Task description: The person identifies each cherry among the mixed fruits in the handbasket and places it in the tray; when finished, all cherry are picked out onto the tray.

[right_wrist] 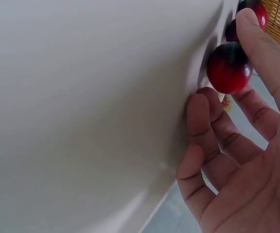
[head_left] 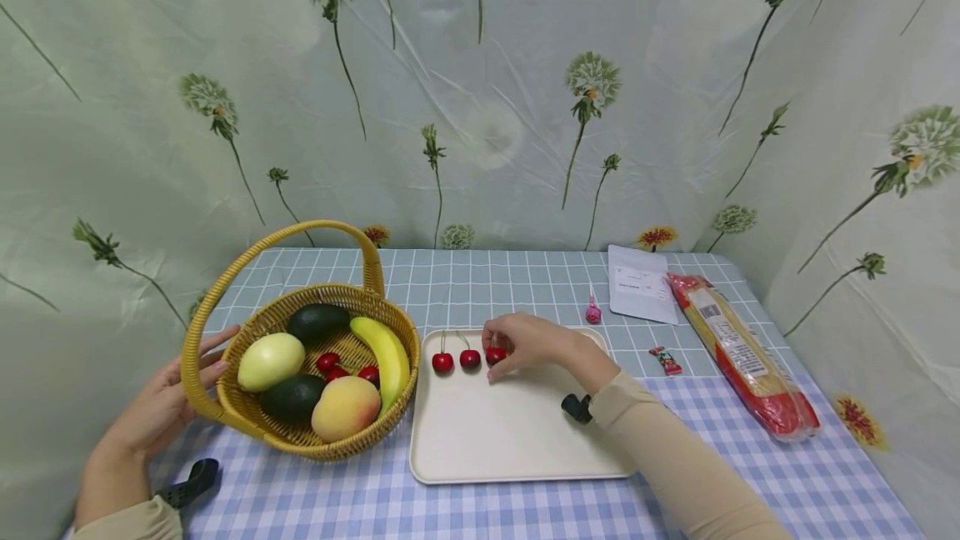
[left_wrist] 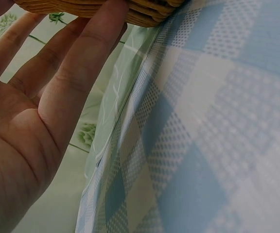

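A yellow wicker basket [head_left: 300,447] with a tall handle stands on the left. It holds a banana [head_left: 382,357], a peach [head_left: 347,409], a pale yellow lemon-like fruit [head_left: 271,362], two dark green avocados [head_left: 294,398] and several cherries [head_left: 327,362]. Against the basket's left side rests my left hand [head_left: 168,398], its fingers extended; in the left wrist view they reach the basket's underside. On the cream tray [head_left: 510,432], two cherries [head_left: 442,363] lie side by side near the back edge. Beside them, my right hand [head_left: 536,342] holds a third red cherry [right_wrist: 229,68] between thumb and fingers.
To the right of the tray lie a pink lollipop [head_left: 593,312], a small wrapped candy [head_left: 666,361], a white pouch [head_left: 641,283] and a long red-and-clear noodle packet [head_left: 742,348]. A dandelion-print curtain [head_left: 495,132] hangs behind the table.
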A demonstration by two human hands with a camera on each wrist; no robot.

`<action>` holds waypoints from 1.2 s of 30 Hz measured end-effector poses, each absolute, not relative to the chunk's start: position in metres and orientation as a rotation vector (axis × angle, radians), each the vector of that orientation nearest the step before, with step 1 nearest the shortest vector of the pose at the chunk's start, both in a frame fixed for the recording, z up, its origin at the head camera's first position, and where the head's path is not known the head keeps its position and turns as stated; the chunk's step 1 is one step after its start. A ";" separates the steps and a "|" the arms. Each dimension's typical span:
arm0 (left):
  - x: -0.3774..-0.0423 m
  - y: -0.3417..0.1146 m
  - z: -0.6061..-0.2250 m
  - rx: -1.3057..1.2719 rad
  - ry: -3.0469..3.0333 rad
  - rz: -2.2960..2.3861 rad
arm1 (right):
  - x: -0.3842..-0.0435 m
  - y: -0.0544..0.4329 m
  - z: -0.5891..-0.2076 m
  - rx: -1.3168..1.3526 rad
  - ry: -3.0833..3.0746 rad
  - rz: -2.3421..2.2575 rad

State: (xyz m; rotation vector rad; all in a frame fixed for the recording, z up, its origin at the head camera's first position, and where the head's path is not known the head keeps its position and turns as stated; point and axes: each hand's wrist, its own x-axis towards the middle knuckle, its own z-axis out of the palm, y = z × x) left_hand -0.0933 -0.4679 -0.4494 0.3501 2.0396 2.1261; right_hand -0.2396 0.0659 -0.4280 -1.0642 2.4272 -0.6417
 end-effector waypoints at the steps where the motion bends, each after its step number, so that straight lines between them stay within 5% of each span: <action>1: -0.093 -0.468 -0.449 0.351 2.038 2.129 | -0.240 0.067 -0.427 -1.056 2.422 -0.644; 22: -0.090 -0.471 -0.451 0.278 2.081 2.096 | -0.242 0.077 -0.418 -1.056 2.370 -0.700; 36: -0.094 -0.469 -0.450 0.286 2.082 2.098 | -0.250 0.044 -0.375 -1.202 2.366 -0.702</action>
